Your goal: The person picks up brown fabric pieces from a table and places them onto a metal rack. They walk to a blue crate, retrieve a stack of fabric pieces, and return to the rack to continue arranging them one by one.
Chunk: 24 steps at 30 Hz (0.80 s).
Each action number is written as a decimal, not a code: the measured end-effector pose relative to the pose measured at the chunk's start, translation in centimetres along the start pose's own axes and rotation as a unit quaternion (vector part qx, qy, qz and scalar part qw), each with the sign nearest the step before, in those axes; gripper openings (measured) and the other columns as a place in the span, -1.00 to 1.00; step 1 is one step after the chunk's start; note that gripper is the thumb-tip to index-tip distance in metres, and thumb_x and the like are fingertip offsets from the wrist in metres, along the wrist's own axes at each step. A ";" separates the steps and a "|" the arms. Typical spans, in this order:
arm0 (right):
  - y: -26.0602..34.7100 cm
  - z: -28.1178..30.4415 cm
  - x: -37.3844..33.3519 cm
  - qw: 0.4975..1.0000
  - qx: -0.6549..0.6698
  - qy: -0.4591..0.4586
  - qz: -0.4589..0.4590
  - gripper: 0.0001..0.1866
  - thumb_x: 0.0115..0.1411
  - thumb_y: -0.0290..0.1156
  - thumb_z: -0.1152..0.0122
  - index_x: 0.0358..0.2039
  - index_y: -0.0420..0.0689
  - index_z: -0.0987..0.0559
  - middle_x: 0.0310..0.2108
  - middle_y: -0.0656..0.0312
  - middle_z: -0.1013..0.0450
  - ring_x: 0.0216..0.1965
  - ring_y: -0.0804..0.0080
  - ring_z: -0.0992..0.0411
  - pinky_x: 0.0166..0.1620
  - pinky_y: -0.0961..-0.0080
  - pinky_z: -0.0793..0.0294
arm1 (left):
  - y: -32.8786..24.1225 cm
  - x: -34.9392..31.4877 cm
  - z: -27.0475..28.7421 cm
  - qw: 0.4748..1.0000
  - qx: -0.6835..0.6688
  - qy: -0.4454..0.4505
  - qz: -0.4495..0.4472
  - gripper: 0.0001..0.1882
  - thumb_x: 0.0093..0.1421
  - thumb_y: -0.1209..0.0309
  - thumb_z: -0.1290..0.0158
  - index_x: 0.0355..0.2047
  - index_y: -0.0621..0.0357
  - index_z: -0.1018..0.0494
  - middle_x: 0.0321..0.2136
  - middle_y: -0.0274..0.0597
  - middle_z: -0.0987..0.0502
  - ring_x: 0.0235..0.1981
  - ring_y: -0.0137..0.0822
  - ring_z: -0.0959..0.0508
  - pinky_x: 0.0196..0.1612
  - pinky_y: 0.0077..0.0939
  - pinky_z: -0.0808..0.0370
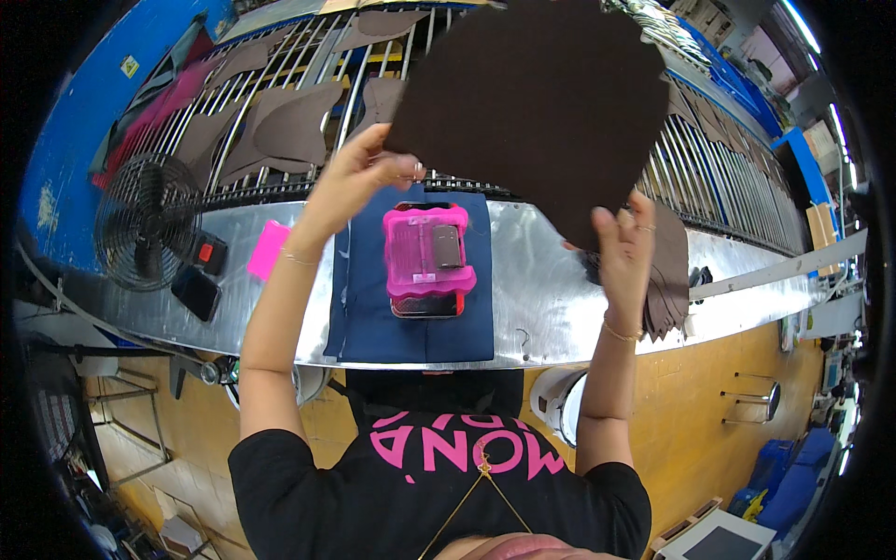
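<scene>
Both my hands hold up a large dark brown sheet of cut material, fabric or leather, over the far side of the metal table. My left hand has its lower left corner, with the thumb stretched along the edge. My right hand grips its lower right edge between thumb and fingers. Below and behind my right hand lies a stack of brown cut pieces. Between my arms, a pink plastic holder with a small grey-brown block rests on folded dark blue cloth.
A rack of metal bars with several brown pieces runs beyond the metal table. At left are a black fan, a dark phone and a pink card. A white bucket stands below the table edge.
</scene>
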State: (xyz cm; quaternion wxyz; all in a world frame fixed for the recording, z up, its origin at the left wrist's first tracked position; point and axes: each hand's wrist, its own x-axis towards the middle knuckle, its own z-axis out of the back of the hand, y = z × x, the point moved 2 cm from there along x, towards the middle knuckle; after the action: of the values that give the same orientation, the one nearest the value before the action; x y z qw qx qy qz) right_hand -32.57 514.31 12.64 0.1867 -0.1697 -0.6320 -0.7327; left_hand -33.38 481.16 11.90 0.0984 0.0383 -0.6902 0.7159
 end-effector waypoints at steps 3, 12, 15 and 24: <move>-1.2 -5.1 0.3 0.987 0.123 0.090 -0.039 -0.66 0.17 -0.58 -0.21 -0.08 -0.19 -0.31 -0.50 0.44 -0.21 -0.49 0.76 -0.15 -0.46 0.77 -0.20 | -2.9 -3.1 4.1 0.997 0.030 -0.077 0.000 -0.82 0.25 0.41 -0.04 -0.25 0.30 -0.45 -0.45 -0.17 -0.55 -0.52 -0.42 -0.59 -0.55 -0.65 -0.50; -4.5 -12.8 -0.6 0.975 0.046 0.217 -0.008 -0.65 0.03 -0.46 -0.37 -0.19 -0.24 -0.46 -0.56 0.09 -0.51 -0.52 0.34 -0.52 -0.43 0.57 -0.42 | -7.0 -11.2 8.6 0.930 0.275 -0.240 -0.034 -0.90 0.17 0.54 -0.11 -0.31 0.30 -0.48 -0.58 -0.37 -0.41 -0.61 -0.61 -0.41 -0.56 -0.72 -0.32; -4.4 -11.8 -0.5 0.977 -0.006 0.214 0.007 -0.71 0.04 -0.47 -0.34 -0.23 -0.24 -0.50 -0.50 0.04 -0.55 -0.48 0.26 -0.56 -0.42 0.53 -0.44 | -6.2 -11.7 8.1 0.929 0.298 -0.219 -0.014 -0.91 0.15 0.60 -0.10 -0.32 0.37 -0.46 -0.58 -0.33 -0.42 -0.63 -0.59 -0.39 -0.56 -0.69 -0.31; -8.0 -2.0 -4.1 0.962 -0.214 0.169 -0.018 -0.93 0.04 -0.56 -0.29 -0.41 -0.23 -0.63 -0.47 0.06 -0.56 -0.54 0.25 -0.51 -0.45 0.50 -0.42 | -1.7 -6.2 1.7 0.924 0.380 0.025 -0.023 -0.93 0.11 0.61 -0.09 -0.39 0.41 -0.48 -0.58 -0.18 -0.42 -0.66 -0.39 -0.48 -0.58 -0.53 -0.38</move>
State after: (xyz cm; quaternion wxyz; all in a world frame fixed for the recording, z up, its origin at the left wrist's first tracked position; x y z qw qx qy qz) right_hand -32.92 513.58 3.42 0.2364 -0.0680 -0.4227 -0.8723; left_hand -27.10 478.93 12.44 0.1101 0.0701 -0.3624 0.9228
